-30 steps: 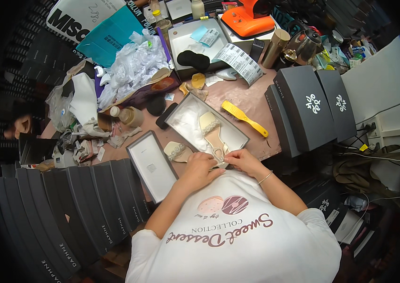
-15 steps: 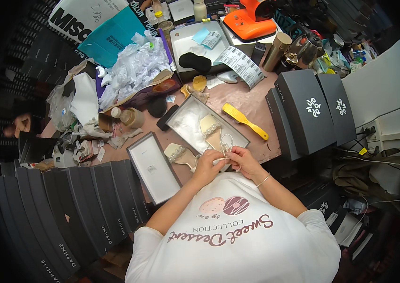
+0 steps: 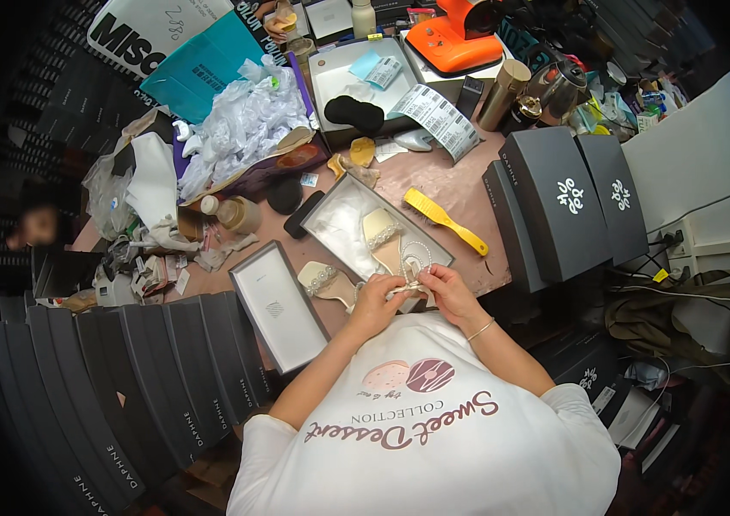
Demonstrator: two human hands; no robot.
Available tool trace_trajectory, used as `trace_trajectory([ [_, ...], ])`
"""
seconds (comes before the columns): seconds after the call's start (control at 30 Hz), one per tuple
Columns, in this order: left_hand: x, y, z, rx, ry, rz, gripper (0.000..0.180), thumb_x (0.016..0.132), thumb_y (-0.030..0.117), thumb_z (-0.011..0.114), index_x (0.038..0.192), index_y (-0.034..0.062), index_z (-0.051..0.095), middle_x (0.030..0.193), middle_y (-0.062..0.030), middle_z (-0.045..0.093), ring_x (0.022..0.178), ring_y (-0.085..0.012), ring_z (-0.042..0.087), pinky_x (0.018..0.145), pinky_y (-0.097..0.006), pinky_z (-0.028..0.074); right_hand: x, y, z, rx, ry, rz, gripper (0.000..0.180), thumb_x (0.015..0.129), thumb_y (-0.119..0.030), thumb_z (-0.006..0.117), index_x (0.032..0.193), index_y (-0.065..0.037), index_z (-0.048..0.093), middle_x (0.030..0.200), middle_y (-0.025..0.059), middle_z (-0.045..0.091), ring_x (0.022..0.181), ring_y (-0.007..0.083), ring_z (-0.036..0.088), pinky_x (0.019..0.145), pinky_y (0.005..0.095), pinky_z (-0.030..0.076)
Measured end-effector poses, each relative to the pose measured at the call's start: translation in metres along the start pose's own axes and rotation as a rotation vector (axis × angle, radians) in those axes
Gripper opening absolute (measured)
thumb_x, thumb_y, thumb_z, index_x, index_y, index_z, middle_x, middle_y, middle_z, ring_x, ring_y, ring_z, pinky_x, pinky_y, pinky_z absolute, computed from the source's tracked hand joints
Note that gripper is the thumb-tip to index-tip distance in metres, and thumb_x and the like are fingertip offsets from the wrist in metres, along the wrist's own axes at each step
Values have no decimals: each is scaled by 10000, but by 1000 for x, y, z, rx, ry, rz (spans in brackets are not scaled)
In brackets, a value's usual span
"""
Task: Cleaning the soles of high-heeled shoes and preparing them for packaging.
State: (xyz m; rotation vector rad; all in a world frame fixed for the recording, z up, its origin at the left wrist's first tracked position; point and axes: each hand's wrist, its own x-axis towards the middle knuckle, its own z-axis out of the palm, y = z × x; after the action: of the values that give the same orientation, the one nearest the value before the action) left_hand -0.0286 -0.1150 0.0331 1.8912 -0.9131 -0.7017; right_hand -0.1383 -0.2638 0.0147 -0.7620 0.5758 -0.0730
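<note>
My left hand and my right hand are close together at the near end of an open grey shoebox. Between them, both sets of fingers pinch the pearl-trimmed strap of a cream sandal, and its beaded loop stands up above my fingertips. That sandal's front rests over white tissue in the box; its heel end is partly hidden by my hands. A matching sandal lies between the shoebox and its upturned lid, near my left hand.
A yellow brush lies right of the shoebox. Dark shoeboxes stand at right, with a row of more at left. Beyond are crumpled white tissue, a label sheet and an orange device. Another person's hand shows at the top.
My right fingers have shifted slightly, and more of the pale strap shows between my hands. The pearl loop has changed shape a little. Another person's hand at the top has moved.
</note>
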Motion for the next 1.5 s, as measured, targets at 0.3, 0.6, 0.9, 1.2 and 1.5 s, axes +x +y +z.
trace_trajectory([
  [0.3,0,-11,10,-313,91,-77,302,809,111,699,1086,8,638,953,-117,652,890,-188,610,803,-305,473,-2,-27,17,-230,-125,67,86,870,-76,631,922,-22,590,823,15,597,675,62,523,595,201,439],
  [0.6,-1,5,3,-311,50,-124,556,816,54,673,1330,74,464,864,-38,609,817,-105,552,743,-245,462,7,-6,4,-353,-55,40,70,856,-85,620,885,-40,574,756,-22,564,655,47,503,561,183,400],
  [0.9,7,-8,10,-489,69,-215,413,833,73,655,1232,51,552,866,-21,627,764,-82,560,682,-224,460,9,8,7,-49,28,37,88,902,-113,594,937,-36,569,816,-7,570,746,47,532,637,182,422],
  [1.2,7,-1,1,-977,58,-403,403,844,-18,591,1237,4,503,902,-7,578,780,-72,562,709,-187,454,1,6,14,-715,-99,-111,249,832,-146,686,996,18,597,821,27,616,719,71,543,663,221,462],
  [1.5,15,-10,-9,-231,-64,-77,386,829,6,573,1214,22,543,911,-86,614,852,-164,592,744,-279,476,3,-30,14,-1328,-318,-339,213,855,-181,640,894,28,631,744,54,627,662,87,551,613,260,458],
])
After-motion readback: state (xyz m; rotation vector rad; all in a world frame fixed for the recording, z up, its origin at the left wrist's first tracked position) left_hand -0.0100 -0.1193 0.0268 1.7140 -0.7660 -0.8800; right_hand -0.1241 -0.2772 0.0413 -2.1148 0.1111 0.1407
